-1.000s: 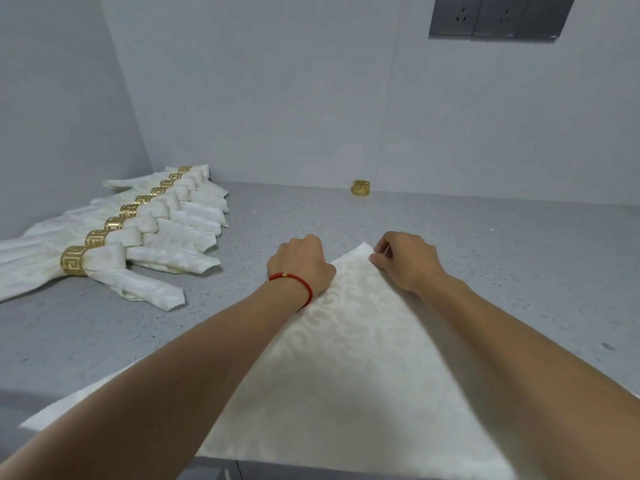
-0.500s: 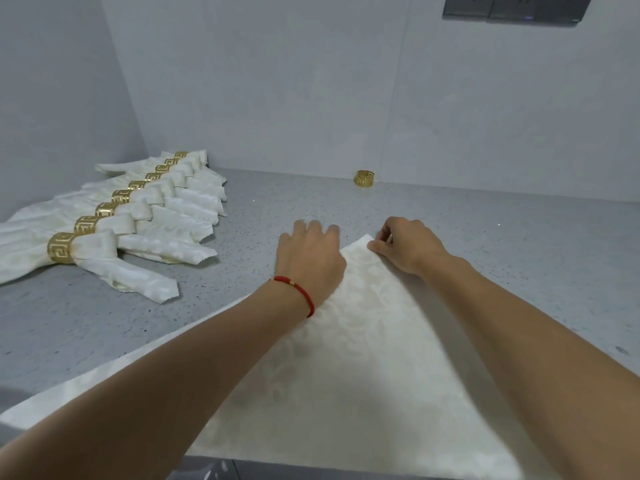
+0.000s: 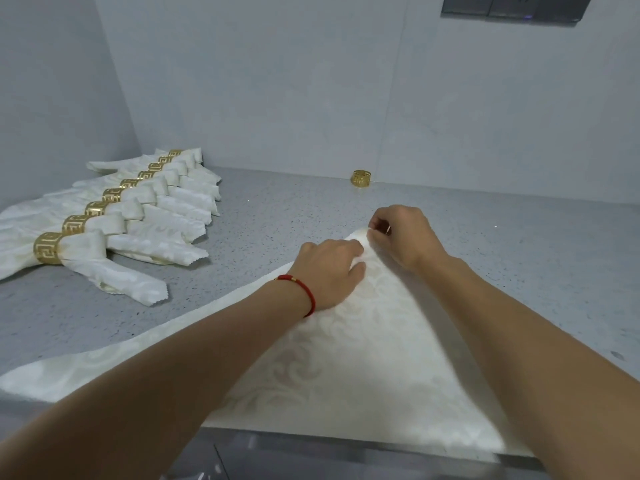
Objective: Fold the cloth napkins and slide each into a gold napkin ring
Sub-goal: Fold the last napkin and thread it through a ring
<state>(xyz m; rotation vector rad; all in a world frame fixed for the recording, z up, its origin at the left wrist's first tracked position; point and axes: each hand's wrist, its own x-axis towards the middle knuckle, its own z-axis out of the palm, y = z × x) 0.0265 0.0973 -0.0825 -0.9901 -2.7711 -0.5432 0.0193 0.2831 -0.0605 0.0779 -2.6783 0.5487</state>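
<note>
A cream patterned napkin (image 3: 346, 368) lies on the grey counter as a triangle with its tip pointing away from me. My right hand (image 3: 403, 237) pinches that far tip. My left hand (image 3: 329, 271), with a red string bracelet on its wrist, grips the cloth just below the tip, and a small fold rises between the two hands. A loose gold napkin ring (image 3: 361, 177) stands by the back wall, beyond the hands.
Several folded napkins in gold rings (image 3: 138, 216) lie in an overlapping row at the left, running toward the back corner. The grey speckled counter (image 3: 519, 244) meets walls at the back and left. Its front edge (image 3: 346, 441) runs under the napkin's base.
My left hand, flat on the cloth half a second ago, has curled and now grips the napkin near its tip. My right hand has lifted the tip slightly. The view has tilted down.
</note>
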